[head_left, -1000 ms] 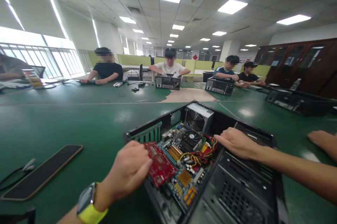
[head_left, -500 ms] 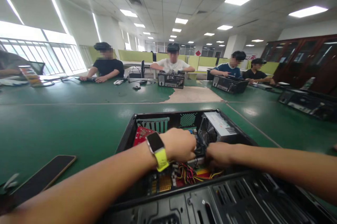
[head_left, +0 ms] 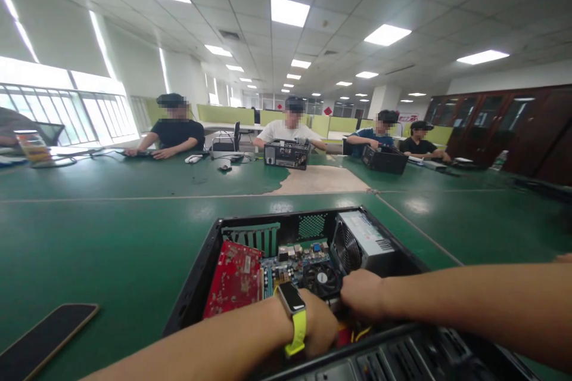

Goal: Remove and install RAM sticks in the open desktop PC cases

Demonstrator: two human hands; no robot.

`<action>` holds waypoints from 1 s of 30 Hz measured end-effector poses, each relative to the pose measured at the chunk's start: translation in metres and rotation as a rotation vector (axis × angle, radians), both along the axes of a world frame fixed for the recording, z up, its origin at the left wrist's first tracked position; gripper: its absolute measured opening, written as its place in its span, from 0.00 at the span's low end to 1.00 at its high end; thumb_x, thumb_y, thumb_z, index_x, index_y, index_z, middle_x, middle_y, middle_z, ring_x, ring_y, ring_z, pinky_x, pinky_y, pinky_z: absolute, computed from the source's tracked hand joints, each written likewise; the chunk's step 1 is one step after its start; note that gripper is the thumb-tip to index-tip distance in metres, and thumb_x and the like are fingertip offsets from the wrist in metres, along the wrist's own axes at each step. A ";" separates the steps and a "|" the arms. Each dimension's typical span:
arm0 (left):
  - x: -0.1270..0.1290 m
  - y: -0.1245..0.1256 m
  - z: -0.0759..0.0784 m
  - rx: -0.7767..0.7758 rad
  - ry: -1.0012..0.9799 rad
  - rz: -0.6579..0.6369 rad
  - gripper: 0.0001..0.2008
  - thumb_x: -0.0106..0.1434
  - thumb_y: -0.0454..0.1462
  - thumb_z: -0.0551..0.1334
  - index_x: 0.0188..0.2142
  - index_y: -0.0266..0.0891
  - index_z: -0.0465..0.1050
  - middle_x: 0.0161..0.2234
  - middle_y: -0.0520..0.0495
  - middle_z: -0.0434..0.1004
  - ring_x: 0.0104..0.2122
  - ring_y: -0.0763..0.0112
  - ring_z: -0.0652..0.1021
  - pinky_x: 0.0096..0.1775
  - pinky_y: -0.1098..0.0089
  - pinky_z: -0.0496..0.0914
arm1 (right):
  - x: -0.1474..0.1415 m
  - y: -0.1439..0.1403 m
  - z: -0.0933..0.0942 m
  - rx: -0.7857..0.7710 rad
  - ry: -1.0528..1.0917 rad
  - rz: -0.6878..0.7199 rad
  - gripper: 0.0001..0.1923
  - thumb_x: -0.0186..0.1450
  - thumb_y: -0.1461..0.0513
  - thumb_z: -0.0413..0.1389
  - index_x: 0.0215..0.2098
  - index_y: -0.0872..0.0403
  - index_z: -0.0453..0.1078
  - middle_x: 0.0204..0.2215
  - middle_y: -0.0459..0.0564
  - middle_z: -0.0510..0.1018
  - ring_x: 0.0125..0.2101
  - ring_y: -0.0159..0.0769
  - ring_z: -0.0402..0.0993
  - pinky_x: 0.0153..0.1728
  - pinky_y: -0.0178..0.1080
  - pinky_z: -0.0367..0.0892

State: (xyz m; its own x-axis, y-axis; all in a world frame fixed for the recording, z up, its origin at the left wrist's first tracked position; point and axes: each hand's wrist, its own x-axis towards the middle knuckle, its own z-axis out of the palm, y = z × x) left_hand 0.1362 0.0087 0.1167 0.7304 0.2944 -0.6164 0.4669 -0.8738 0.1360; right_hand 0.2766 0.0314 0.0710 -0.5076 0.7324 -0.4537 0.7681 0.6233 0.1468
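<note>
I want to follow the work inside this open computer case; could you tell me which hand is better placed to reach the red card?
Probably the left hand: it sits nearer the red card; the right hand lies beside the fan.

i see a wide green surface (head_left: 111, 238) running from my near edge to the far side of the room, with pale seam lines crossing it. a worn patch (head_left: 319, 179) near the middle shows bare tan where the green covering has come away. directly in front of me an open black computer case (head_left: 196, 291) rests flat on it. a dark phone (head_left: 42, 342) lies flat at the near left, well apart from the case. farther off stand two more cases, one (head_left: 286, 154) just behind the worn patch and another (head_left: 384, 160) to its right. a mouse (head_left: 224, 167) and cables (head_left: 89, 154) lie on the far left.
</note>
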 end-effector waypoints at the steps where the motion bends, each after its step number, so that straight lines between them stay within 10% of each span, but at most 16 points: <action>1: -0.001 -0.002 0.006 -0.035 -0.001 -0.001 0.12 0.47 0.30 0.59 0.12 0.40 0.58 0.13 0.51 0.66 0.20 0.67 0.73 0.22 0.70 0.64 | -0.001 -0.001 0.001 0.002 -0.051 -0.003 0.07 0.51 0.65 0.60 0.29 0.58 0.77 0.30 0.60 0.79 0.32 0.47 0.77 0.33 0.41 0.69; 7: -0.028 -0.014 0.029 0.260 -0.121 0.165 0.10 0.54 0.41 0.58 0.23 0.39 0.74 0.23 0.42 0.77 0.26 0.58 0.76 0.22 0.67 0.61 | -0.006 -0.006 0.009 0.017 -0.148 -0.038 0.13 0.57 0.60 0.57 0.37 0.61 0.77 0.33 0.63 0.79 0.35 0.51 0.77 0.33 0.43 0.70; 14: -0.028 0.006 0.005 -0.409 -0.149 0.095 0.13 0.54 0.30 0.54 0.15 0.39 0.64 0.14 0.56 0.63 0.21 0.71 0.69 0.27 0.72 0.65 | 0.003 -0.006 0.003 -0.019 -0.083 -0.090 0.17 0.58 0.58 0.56 0.41 0.61 0.75 0.41 0.63 0.77 0.41 0.49 0.75 0.38 0.41 0.69; 23: -0.027 0.013 -0.003 -0.689 -0.294 0.030 0.06 0.54 0.34 0.60 0.27 0.40 0.77 0.18 0.57 0.70 0.27 0.68 0.72 0.34 0.69 0.68 | 0.011 -0.007 0.006 0.001 0.021 -0.105 0.15 0.57 0.58 0.56 0.38 0.58 0.75 0.38 0.60 0.78 0.39 0.50 0.75 0.36 0.42 0.68; 27: -0.028 0.009 0.005 -0.590 -0.264 0.061 0.10 0.57 0.33 0.56 0.21 0.39 0.73 0.16 0.56 0.68 0.23 0.71 0.71 0.29 0.71 0.67 | 0.018 -0.005 0.006 0.021 0.011 -0.011 0.10 0.58 0.62 0.54 0.36 0.55 0.75 0.37 0.57 0.78 0.37 0.49 0.76 0.32 0.41 0.67; 30: -0.033 0.007 0.012 -0.243 -0.212 0.210 0.15 0.60 0.36 0.55 0.18 0.38 0.69 0.16 0.52 0.69 0.19 0.70 0.71 0.23 0.71 0.64 | 0.022 -0.007 0.017 -0.004 0.011 0.054 0.10 0.60 0.62 0.51 0.36 0.55 0.74 0.33 0.56 0.79 0.33 0.48 0.77 0.30 0.40 0.65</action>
